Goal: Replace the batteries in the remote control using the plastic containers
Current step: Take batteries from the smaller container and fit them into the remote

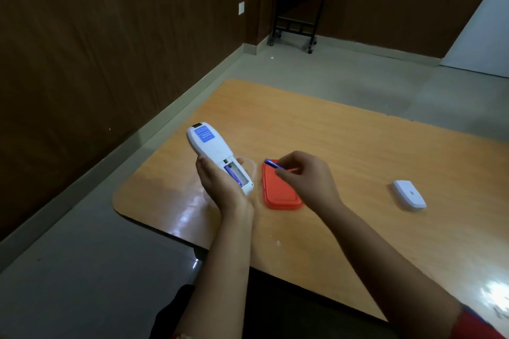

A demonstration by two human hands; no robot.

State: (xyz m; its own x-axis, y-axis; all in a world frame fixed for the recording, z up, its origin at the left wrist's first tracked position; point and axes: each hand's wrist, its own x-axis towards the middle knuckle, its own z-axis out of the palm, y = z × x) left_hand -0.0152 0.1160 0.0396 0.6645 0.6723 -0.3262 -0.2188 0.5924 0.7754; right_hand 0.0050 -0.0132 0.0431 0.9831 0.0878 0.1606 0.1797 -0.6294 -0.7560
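Left hand [220, 187]: I see it gripping the white plastic remote control [213, 153], back up, compartment open, one purple battery [232, 172] inside.
Right hand [305, 179]: fingers [283, 172] pinch a second purple cylindrical battery [272, 164] above the red plastic container lid [279, 191].
Desk [358, 151]: white battery cover [409, 194] lies well apart, right.

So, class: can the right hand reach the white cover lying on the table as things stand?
Probably yes. The cover lies alone on the table beside the right hand, nothing between them. But that hand holds a battery, so picking it up would be awkward.
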